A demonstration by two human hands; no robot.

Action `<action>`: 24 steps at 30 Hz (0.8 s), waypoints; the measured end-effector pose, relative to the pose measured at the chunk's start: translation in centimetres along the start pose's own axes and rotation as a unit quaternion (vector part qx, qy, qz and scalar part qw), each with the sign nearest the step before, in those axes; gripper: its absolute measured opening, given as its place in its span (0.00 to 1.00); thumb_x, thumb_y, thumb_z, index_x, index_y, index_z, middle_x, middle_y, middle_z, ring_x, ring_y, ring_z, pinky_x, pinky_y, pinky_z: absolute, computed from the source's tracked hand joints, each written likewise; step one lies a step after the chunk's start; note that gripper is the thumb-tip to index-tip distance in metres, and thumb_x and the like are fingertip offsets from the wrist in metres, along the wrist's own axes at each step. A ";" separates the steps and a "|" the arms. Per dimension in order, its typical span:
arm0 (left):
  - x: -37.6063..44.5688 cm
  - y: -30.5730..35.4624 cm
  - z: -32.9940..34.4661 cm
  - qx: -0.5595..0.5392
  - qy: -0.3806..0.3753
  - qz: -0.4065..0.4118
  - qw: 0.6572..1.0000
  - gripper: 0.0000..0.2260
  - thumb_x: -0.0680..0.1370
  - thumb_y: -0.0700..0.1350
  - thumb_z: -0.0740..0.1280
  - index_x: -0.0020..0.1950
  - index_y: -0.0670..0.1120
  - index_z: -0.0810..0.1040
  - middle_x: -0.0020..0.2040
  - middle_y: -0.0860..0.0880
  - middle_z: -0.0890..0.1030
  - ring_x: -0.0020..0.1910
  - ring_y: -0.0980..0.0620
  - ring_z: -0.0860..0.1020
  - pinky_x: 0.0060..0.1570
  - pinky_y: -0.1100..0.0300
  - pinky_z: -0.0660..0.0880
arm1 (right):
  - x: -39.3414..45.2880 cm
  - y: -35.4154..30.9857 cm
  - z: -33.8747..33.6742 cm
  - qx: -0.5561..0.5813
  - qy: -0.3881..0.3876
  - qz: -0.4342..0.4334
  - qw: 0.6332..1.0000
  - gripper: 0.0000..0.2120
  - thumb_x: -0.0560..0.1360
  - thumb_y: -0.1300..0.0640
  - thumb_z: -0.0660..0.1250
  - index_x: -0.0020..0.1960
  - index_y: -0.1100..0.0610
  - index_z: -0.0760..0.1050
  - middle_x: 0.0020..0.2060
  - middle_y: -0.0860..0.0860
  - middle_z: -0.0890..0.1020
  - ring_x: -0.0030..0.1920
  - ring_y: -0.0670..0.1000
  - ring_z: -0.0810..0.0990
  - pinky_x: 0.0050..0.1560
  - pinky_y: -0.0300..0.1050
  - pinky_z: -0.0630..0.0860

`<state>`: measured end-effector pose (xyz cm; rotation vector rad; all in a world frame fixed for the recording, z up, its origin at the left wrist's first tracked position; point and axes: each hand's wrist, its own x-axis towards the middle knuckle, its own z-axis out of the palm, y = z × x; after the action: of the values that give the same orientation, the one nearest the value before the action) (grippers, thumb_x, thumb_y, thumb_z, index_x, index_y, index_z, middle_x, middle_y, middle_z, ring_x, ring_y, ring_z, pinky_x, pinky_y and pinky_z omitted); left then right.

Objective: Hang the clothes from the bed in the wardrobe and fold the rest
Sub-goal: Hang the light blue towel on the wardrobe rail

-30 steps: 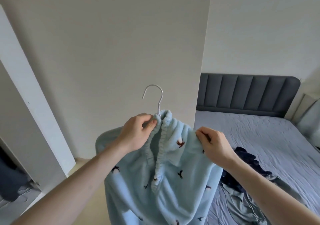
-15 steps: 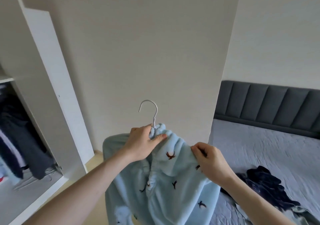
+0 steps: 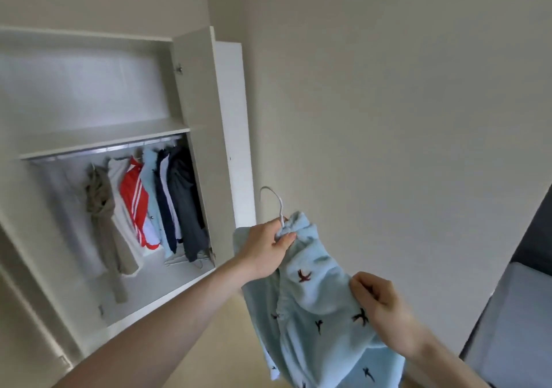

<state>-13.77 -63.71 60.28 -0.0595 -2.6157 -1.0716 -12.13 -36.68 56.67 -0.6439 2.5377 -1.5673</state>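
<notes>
To the right of the open wardrobe (image 3: 98, 160), the left hand (image 3: 265, 248) grips the hanger (image 3: 276, 205) neck while the right hand (image 3: 376, 304) pinches the pale blue garment (image 3: 316, 307), probably keeping it from slipping off.

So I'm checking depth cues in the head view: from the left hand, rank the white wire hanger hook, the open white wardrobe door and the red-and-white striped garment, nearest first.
1. White wire hanger hook: just above the left hand, which grips its neck.
2. Open white wardrobe door: up and left, behind the hand.
3. Red-and-white striped garment: far left, hanging inside the wardrobe.
</notes>
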 end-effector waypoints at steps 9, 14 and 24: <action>0.7 -6.7 -6.9 0.064 0.052 -0.079 0.993 0.18 0.83 0.55 0.63 0.41 0.43 0.68 0.37 0.51 0.72 0.37 0.50 0.70 0.42 0.52 0.66 | 7.6 -2.8 7.1 0.002 -0.052 -0.054 0.997 0.17 0.83 0.56 0.63 0.36 0.57 0.68 0.28 0.44 0.68 0.31 0.44 0.67 0.32 0.40 0.65; 3.1 -13.5 -11.6 0.169 0.081 -0.092 0.978 0.14 0.82 0.61 0.58 0.43 0.54 0.66 0.54 0.56 0.67 0.59 0.50 0.67 0.61 0.53 0.62 | 12.8 -4.7 14.7 0.062 -0.049 -0.062 0.995 0.17 0.83 0.58 0.64 0.35 0.53 0.75 0.26 0.45 0.73 0.28 0.43 0.70 0.30 0.33 0.68; 5.6 -24.9 -21.1 0.151 0.229 -0.104 0.956 0.19 0.78 0.66 0.59 0.54 0.53 0.77 0.53 0.55 0.65 0.52 0.55 0.67 0.58 0.62 0.62 | 22.6 -9.6 29.1 0.133 -0.068 -0.076 0.986 0.19 0.85 0.51 0.61 0.35 0.50 0.72 0.29 0.45 0.72 0.31 0.45 0.71 0.34 0.39 0.70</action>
<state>-17.21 -96.65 59.21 0.4844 -2.3533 -0.6313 -21.29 -73.60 54.57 -0.8922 2.1769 -1.8001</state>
